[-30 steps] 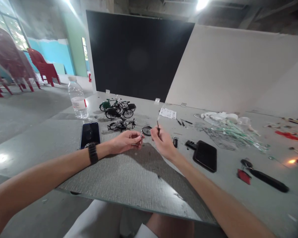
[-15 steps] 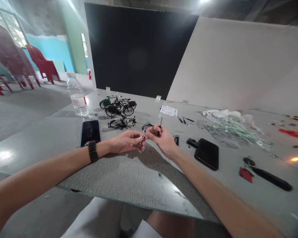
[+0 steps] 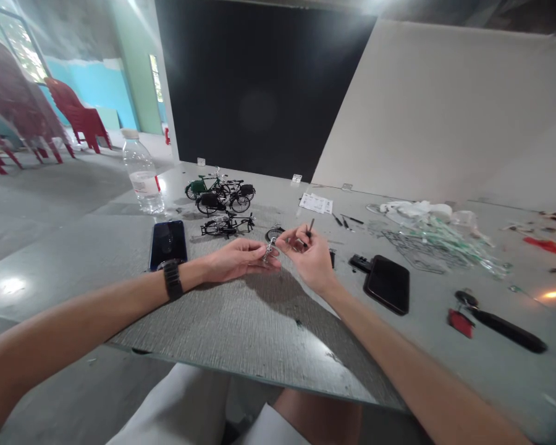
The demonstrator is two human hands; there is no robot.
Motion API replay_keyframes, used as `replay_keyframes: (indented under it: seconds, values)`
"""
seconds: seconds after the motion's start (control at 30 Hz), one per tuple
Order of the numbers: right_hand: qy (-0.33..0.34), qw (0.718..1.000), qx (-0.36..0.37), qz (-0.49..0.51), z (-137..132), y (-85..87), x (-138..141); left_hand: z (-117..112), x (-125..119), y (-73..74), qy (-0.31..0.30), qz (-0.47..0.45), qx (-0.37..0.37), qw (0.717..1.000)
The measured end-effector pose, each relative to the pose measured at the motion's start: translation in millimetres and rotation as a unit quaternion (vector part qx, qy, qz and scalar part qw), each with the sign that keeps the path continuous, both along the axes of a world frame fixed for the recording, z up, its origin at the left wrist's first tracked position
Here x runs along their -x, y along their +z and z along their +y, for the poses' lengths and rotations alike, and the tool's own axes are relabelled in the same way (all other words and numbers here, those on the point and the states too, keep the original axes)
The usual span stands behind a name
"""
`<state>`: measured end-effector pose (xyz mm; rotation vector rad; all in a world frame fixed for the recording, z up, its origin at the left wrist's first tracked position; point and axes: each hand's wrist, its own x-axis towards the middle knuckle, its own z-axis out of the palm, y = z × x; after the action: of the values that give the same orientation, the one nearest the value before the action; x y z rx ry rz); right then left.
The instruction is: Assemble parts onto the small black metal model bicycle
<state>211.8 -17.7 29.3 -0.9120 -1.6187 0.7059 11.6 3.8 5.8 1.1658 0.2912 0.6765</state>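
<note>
My left hand (image 3: 235, 259) grips a small silver metal part (image 3: 268, 250), which looks like a model bicycle's handlebar, between thumb and fingers. Closed beside it is my right hand (image 3: 314, 262), its thumb and forefinger at the upper end of that part; whether they touch it I cannot tell. A small screwdriver (image 3: 310, 230) is tucked in the right fingers, its shaft pointing up. Just behind the hands lies a small black wheel (image 3: 273, 233), partly covered. A black model bicycle frame (image 3: 227, 225) lies to the left, in front of several model bicycles (image 3: 209, 202).
A phone (image 3: 167, 242) and a water bottle (image 3: 143, 179) are at left. To the right are a black phone-like device (image 3: 388, 284), a black-handled tool (image 3: 507, 330), paper slips (image 3: 315, 203), thin black tools (image 3: 343, 221) and plastic packaging (image 3: 438, 232). A dark panel (image 3: 259, 93) stands behind.
My left fingers have opened out a little under the silver part, showing more of it. The right hand has shifted slightly right, and the screwdriver in it has tilted to the right.
</note>
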Motion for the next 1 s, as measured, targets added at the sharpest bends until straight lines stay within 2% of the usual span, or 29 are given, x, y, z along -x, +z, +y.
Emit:
replay_keyframes:
  seconds: [0.1, 0.17, 0.3, 0.4, 0.67, 1.0]
  values:
    - [-0.013, 0.999, -0.029, -0.013, -1, -1.2, 1, -1, -2, -0.9, 0.001, -0.008, -0.008, 1.0]
    - [-0.03, 0.996, -0.061, -0.058, -2, -1.0, 0, -1, -2, -0.8, 0.001, -0.007, -0.006, 1.0]
    - [-0.067, 0.962, -0.152, -0.214, -2, 2.4, -5, -2, -1, 1.2, 0.01, 0.018, 0.002, 1.0]
    - [-0.068, 0.942, -0.193, -0.267, -1, 4.3, -8, -2, -1, 2.4, 0.018, 0.023, -0.006, 1.0]
    - [-0.027, 0.922, -0.21, -0.323, 3, 1.1, -14, 0, -2, -1.4, 0.009, 0.021, -0.03, 0.999]
    - [0.003, 0.913, -0.202, -0.355, 4, 3.6, -15, 0, 0, -0.6, 0.001, 0.04, -0.002, 0.999]
